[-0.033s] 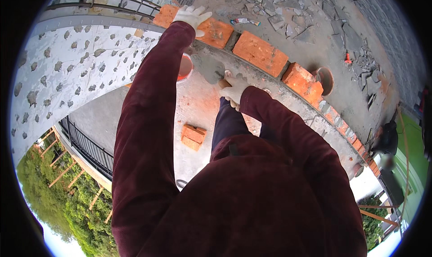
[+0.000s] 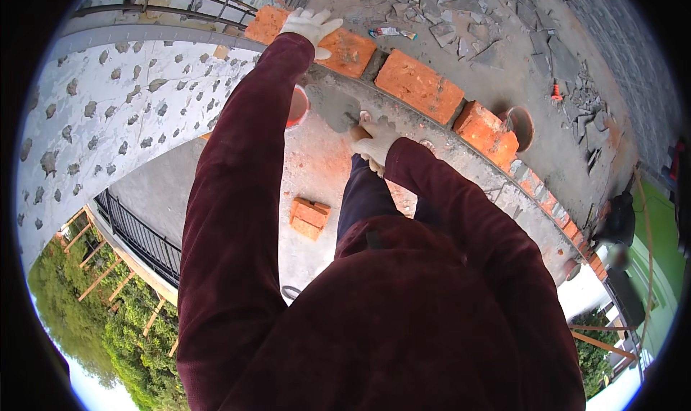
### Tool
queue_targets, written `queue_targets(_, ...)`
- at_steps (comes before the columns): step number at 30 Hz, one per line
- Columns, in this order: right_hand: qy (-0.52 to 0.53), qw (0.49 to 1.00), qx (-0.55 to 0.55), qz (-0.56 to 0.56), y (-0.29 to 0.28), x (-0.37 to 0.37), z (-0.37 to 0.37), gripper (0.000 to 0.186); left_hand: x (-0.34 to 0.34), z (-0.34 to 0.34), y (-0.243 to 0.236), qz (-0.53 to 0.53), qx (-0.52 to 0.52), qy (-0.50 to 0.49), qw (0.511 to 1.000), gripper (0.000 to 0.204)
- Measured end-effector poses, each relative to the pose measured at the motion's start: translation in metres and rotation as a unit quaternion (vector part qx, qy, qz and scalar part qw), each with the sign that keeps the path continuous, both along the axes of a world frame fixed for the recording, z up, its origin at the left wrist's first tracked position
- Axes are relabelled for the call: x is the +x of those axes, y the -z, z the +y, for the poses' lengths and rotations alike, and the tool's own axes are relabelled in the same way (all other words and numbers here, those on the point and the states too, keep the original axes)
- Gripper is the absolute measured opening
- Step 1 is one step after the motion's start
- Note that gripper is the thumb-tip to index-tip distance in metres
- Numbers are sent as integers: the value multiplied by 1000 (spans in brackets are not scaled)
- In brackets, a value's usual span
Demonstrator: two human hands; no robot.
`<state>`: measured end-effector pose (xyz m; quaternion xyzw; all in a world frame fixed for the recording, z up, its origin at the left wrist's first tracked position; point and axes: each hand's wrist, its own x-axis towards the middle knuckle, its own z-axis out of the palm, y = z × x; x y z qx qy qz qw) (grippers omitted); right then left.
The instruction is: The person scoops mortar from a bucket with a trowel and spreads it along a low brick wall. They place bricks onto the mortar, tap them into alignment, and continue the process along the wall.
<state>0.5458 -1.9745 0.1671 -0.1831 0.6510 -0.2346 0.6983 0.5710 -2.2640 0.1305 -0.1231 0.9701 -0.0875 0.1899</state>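
Observation:
My left hand, in a white work glove, lies with spread fingers on an orange brick in the row along the wall top. Lower and nearer, my gloved right hand is closed round the wooden handle of a trowel. Grey mortar seems to cover its blade, and where blade and mortar part I cannot tell. Farther right along the row sit another brick and a mortar-smeared brick, with grey gaps between them. An orange-red bucket stands beside my left forearm, partly hidden by it.
Two stacked bricks rest on the floor by my legs. Beyond the wall are a round bucket, broken grey slabs and a red-handled tool. A pitted white wall rises at left; a black railing edges the floor.

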Motion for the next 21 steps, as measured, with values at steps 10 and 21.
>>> queue_targets(10,107,992,-8,-59,51,-7,-20,53,-9,-21,17,-18,66,-58,996,81)
queue_targets(21,110,994,21,-19,42,-15,-24,65,-10,-20,10,-28,63,-47,996,80)
